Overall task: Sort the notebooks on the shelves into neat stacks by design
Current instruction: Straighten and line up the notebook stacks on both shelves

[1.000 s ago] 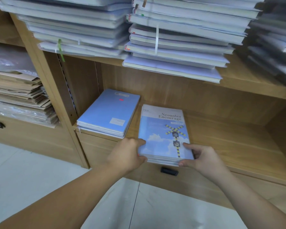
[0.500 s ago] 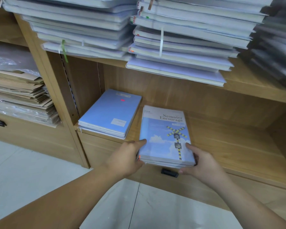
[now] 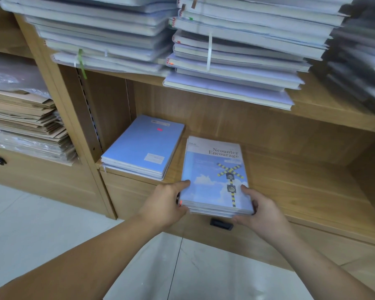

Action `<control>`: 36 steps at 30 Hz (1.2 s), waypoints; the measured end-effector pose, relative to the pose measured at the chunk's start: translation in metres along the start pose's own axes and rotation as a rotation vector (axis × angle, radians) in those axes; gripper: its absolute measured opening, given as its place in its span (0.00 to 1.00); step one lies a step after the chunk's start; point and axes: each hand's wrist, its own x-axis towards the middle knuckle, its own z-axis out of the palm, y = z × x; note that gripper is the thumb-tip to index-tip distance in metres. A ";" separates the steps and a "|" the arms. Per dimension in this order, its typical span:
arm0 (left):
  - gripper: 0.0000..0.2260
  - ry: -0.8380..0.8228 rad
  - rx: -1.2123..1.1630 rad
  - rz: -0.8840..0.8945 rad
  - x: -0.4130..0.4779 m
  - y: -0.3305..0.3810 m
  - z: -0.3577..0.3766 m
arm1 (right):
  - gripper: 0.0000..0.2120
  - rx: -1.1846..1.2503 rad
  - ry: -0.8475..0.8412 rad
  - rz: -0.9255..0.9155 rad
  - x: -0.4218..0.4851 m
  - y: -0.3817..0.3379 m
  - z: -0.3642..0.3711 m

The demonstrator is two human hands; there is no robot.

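— Head view: where are the notebooks?
— I see the sky-cover stack [image 3: 214, 176] lying on the lower shelf [image 3: 301, 187], just right of the plain blue stack [image 3: 143, 146] and apart from it.
— And the hands?
— My left hand [image 3: 167, 204] grips its near left corner, thumb on the cover; my right hand [image 3: 262, 211] grips the near right corner likewise. Above, the loose piles [image 3: 232, 61] crowd the upper shelf [image 3: 323, 113].

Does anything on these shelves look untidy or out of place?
The left stack and middle stack on the upper shelf are askew: notebooks lie at different angles and overhang its edge. The plain blue stack and sky-cover stack below look neater.
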 end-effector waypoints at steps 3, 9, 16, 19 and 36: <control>0.28 -0.018 0.065 0.056 0.000 0.000 -0.002 | 0.50 -0.112 -0.025 -0.013 -0.002 -0.007 -0.003; 0.25 -0.026 0.108 0.090 0.008 -0.007 -0.001 | 0.46 -0.208 0.027 -0.032 -0.003 -0.013 0.000; 0.25 0.098 0.050 0.038 0.022 -0.018 -0.007 | 0.43 -0.124 0.042 -0.055 0.015 -0.024 0.006; 0.21 0.129 0.007 0.012 0.024 -0.018 -0.007 | 0.43 -0.088 0.061 -0.049 0.022 -0.032 0.010; 0.18 0.028 -0.113 -0.116 0.025 -0.023 -0.013 | 0.44 0.010 0.123 -0.009 0.038 -0.041 0.023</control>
